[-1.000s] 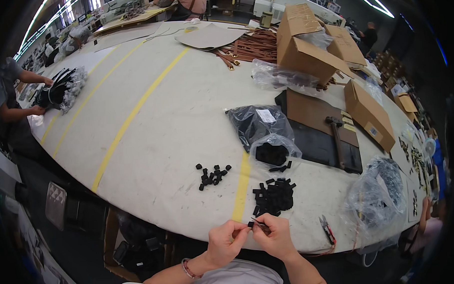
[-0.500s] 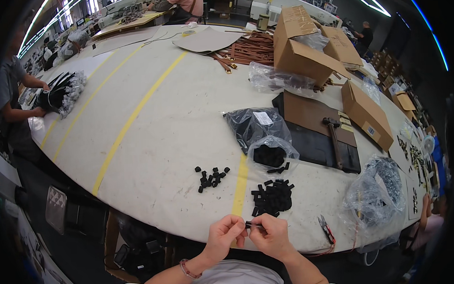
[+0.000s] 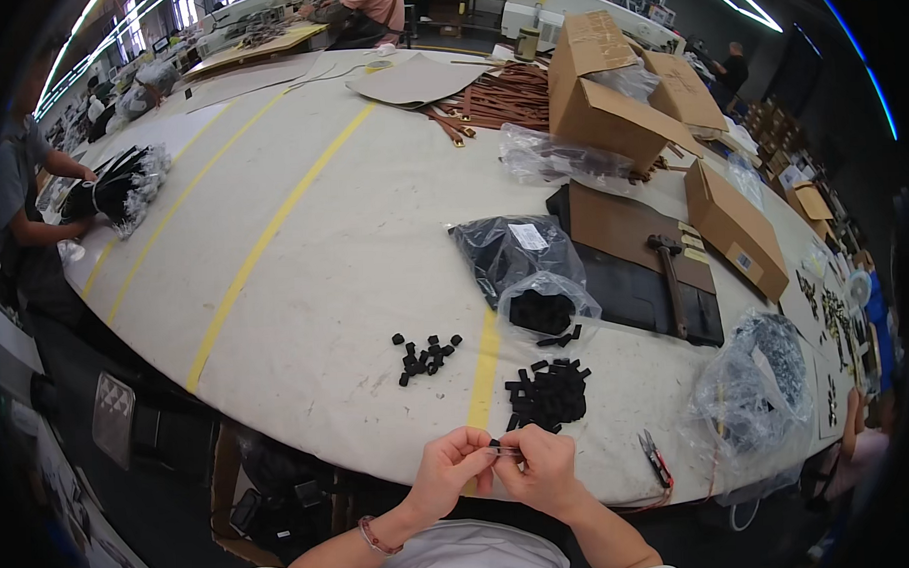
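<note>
At the table's near edge my left hand (image 3: 448, 474) and my right hand (image 3: 541, 470) meet, fingertips almost touching. A small black piece (image 3: 495, 444) is pinched by the left fingers. Between the right thumb and forefinger is a thin, shiny strip (image 3: 506, 450), too small to name, lying against the black piece. Just beyond lies a dense pile of short black pieces (image 3: 547, 396). Farther left is a looser group of small black pieces (image 3: 427, 358). An opened clear bag (image 3: 543, 311) of black pieces stands behind the pile.
Red-handled thread snips (image 3: 656, 460) and a crumpled plastic bag (image 3: 748, 384) lie to the right. A hammer (image 3: 667, 287) rests on a dark slab (image 3: 630, 278). Cardboard boxes (image 3: 608, 103) and brown straps (image 3: 508, 97) are behind. At far left, a co-worker's hands (image 3: 83, 202) hold a black bundle.
The small black piece has tilted more upright between my fingertips, and my right fingers have shifted slightly. At far left the co-worker's hands have moved a little on the bundle.
</note>
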`<act>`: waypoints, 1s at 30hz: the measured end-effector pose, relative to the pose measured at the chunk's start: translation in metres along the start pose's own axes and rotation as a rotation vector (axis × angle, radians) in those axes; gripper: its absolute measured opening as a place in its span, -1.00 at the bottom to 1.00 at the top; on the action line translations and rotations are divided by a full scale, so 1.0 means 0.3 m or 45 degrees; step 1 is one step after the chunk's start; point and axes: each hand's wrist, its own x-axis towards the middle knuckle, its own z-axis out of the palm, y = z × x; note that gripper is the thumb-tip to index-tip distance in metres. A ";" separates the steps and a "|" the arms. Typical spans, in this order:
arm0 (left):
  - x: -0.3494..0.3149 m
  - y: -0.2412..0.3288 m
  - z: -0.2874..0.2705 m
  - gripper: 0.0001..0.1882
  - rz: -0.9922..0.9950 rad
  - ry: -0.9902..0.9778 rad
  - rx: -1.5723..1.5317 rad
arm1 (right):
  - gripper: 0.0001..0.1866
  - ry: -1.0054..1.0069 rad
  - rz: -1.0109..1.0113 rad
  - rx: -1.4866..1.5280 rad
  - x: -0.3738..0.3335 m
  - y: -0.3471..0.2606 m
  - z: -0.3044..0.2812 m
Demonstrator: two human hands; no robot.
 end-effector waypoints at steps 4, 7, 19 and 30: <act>0.008 -0.021 -0.021 -0.94 0.077 -0.043 0.000 | -0.92 0.017 0.183 0.165 -0.002 -0.007 0.016; 0.007 -0.016 -0.014 -0.95 0.105 -0.066 0.055 | -0.94 0.043 0.223 0.204 0.000 -0.010 0.020; -0.009 0.013 -0.031 -0.88 0.150 -0.296 0.487 | -0.89 -0.358 0.973 1.166 0.052 -0.019 -0.055; -0.013 0.051 -0.015 -0.94 0.586 -0.257 0.856 | -0.88 -0.342 0.869 1.669 -0.007 0.007 0.018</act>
